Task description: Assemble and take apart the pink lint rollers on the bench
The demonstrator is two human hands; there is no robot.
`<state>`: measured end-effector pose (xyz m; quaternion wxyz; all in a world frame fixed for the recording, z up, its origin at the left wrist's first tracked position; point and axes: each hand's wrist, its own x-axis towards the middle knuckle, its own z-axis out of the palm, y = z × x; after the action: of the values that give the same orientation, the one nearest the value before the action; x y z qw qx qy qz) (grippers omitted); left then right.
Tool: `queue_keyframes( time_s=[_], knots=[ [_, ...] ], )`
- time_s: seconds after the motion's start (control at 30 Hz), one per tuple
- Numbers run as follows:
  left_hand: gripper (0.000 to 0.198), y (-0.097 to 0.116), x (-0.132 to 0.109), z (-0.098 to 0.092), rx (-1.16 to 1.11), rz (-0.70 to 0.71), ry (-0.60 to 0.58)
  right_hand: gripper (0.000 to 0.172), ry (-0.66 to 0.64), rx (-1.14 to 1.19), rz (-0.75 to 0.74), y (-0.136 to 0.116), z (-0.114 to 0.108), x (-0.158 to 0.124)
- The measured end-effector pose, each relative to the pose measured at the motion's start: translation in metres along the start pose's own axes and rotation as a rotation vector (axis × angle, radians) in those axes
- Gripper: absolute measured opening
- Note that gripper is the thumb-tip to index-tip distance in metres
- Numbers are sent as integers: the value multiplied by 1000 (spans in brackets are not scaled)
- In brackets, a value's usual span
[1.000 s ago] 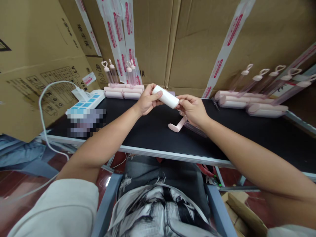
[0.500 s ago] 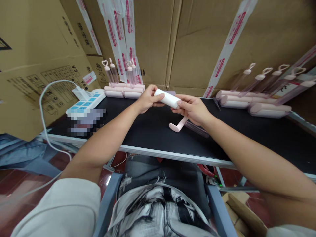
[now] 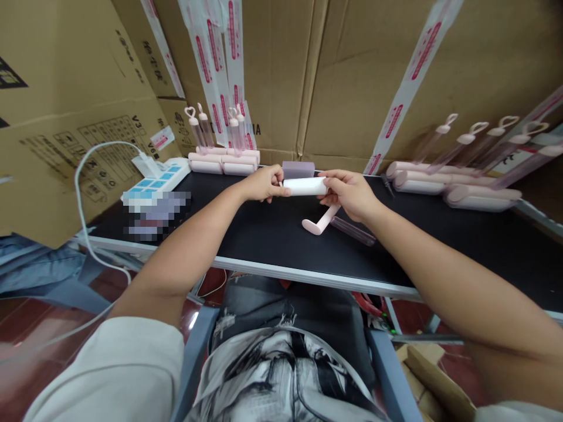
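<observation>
A white cylindrical roll (image 3: 305,186) lies level between my two hands above the black tabletop (image 3: 272,234). My left hand (image 3: 264,183) pinches its left end with closed fingers. My right hand (image 3: 349,192) grips the right end. Just below my right hand, a pink handle piece (image 3: 320,222) and a clear tube (image 3: 352,231) lie on the table. A small lilac block (image 3: 298,170) sits right behind the roll.
Cardboard boxes wall in the back and left. Pink rollers with clear tubes stand at the back left (image 3: 222,158) and back right (image 3: 457,187). A white power strip (image 3: 156,181) with its cable lies at the left. The table's metal front edge (image 3: 308,276) runs above my lap.
The roll has gone from tilted to level and dropped slightly toward the table. Both hands kept their hold on its ends.
</observation>
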<state>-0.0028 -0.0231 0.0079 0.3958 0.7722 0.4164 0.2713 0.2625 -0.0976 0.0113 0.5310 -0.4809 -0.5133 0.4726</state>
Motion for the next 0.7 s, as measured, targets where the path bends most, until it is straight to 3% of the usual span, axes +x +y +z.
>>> queue_keyframes(
  time_s=[0.23,0.33,0.47,0.6,0.7],
  knots=[
    [45,-8,3,0,1,4,-146,12,21,-86,-49,0,-2,1],
    [48,-10,3,-1,163,25,-111,13,38,-88,-54,1,-3,2],
    [67,-2,2,0,478,59,-39,14,87,-49,-99,-2,-6,4],
    [48,12,-2,5,701,75,-110,15,117,-37,-141,-4,-10,6],
    [34,22,-6,6,659,23,-96,16,103,-32,-143,-3,-12,6]
  ],
)
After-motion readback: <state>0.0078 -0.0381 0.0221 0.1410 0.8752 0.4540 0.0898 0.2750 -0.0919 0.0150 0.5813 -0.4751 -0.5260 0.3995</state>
